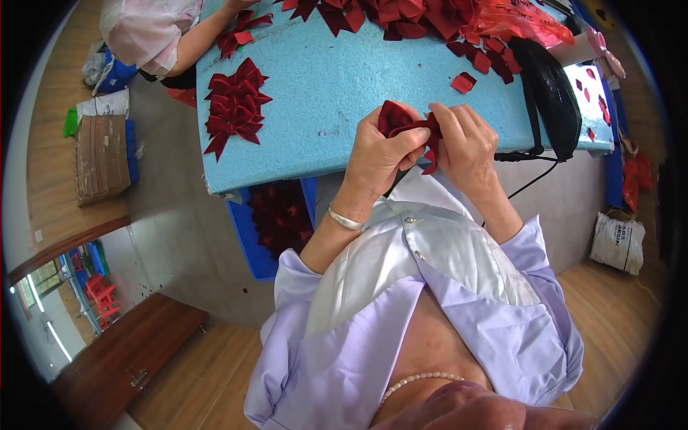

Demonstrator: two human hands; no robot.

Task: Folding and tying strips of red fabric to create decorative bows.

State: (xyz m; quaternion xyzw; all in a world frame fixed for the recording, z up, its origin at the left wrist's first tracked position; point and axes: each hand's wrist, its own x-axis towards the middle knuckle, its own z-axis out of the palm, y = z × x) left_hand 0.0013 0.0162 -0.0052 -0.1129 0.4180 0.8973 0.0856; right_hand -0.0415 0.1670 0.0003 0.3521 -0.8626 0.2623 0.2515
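Over the near edge of the blue table (308, 107), both my hands work on one dark red ribbon bow (396, 118). My left hand (383, 152) grips the bow's loop, its thumb pressed across the ribbon. Fingers bent, my right hand (464, 143) pinches the bow's other side; a ribbon tail hangs down between the hands. What the right fingertips hold exactly is partly hidden. A neat stack of finished-looking red bows (236, 107) lies on the table to the left.
Loose red bows (401, 18) and square red pieces (481, 61) cover the far side. At right lie a black bag (555, 100) and a red plastic bag (523, 21). A blue crate (254, 247) of bows stands below the table. Another person (154, 32) works at far left.
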